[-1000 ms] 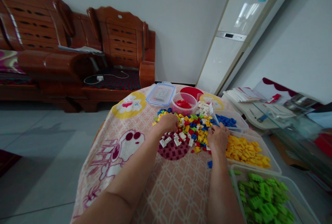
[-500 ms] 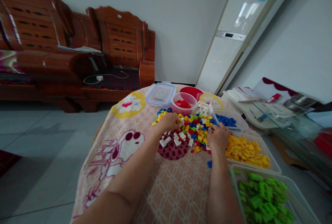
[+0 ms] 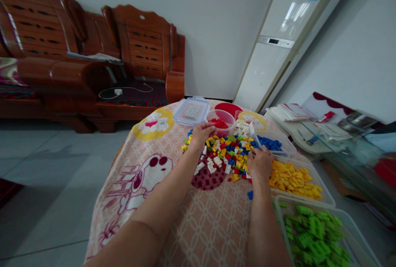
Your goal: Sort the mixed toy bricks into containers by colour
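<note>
A pile of small mixed-colour bricks [image 3: 227, 153] lies on a pink cartoon blanket [image 3: 161, 184] over the table. My left hand [image 3: 202, 131] is raised at the pile's far left, fingers pinched together right beside the clear bowl of red bricks [image 3: 220, 121]; what it pinches is too small to name. My right hand [image 3: 259, 163] rests on the pile's right edge with fingers curled down among the bricks, next to the tub of yellow bricks [image 3: 293, 179]. A lone blue brick [image 3: 250, 195] lies near my right wrist.
A tub of green bricks [image 3: 312, 234] sits at the near right, a tub of blue bricks [image 3: 272, 143] and white bricks [image 3: 243, 126] behind the pile. A clear lid [image 3: 192, 111] and red lid [image 3: 228, 108] lie at the back. Wooden sofa left, glass table right.
My left hand has lifted from the pile's left side and moved away from me to the red-brick bowl. My right hand has stayed in place.
</note>
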Available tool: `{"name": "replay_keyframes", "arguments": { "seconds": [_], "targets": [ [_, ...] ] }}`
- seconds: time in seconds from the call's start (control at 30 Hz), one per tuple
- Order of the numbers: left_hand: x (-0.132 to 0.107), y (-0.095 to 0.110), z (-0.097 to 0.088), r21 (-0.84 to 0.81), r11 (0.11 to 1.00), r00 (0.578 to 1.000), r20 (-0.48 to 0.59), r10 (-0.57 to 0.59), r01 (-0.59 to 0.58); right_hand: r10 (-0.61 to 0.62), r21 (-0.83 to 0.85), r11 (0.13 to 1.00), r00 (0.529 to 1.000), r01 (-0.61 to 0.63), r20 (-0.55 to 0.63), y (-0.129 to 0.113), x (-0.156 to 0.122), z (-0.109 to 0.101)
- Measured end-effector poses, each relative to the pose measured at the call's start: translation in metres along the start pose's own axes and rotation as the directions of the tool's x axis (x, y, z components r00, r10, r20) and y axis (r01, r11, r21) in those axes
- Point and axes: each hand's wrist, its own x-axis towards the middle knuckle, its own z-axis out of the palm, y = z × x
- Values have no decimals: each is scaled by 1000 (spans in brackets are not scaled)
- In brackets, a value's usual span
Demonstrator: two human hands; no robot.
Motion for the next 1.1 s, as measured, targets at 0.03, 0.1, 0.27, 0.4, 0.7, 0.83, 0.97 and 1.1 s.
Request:
{"name": "replay_keyframes", "arguments": {
  "seconds": [0.03,0.1,0.27,0.4,0.7,0.83,0.97,1.1],
  "targets": [
    [0,0,1,-30,1000,1000,14,2,-1,-2,2,1000,1000,2,-3,0,0,1],
    [0,1,1,-65,998,999,47,9,-6,-4,2,1000,1000,4,-7,1,0,2],
    [-4,13,-7,160,987,988,157,4,-30,-16,-12,1000,1000,16,-11,2,0,3],
    [-10,26,-15,666,734,961,267,-69,-133,-24,-8,1000,1000,24,-18,1,0,3],
    [-26,32,-3,925,-135,918,317,-238,-354,7,7,1000,1000,-7,1,-2,-1,-2],
    [-31,25,1,886,-224,891,330,-312,-407,-1,6,1000,1000,1,-14,-1,-1,-1],
    [-35,18,5,860,-263,883,356,-305,-438,-13,13,1000,1000,13,-28,0,-1,0],
    [-32,20,3,883,-173,880,378,-286,-436,4,6,1000,1000,-4,-7,-2,-1,-2]
  ]
}}
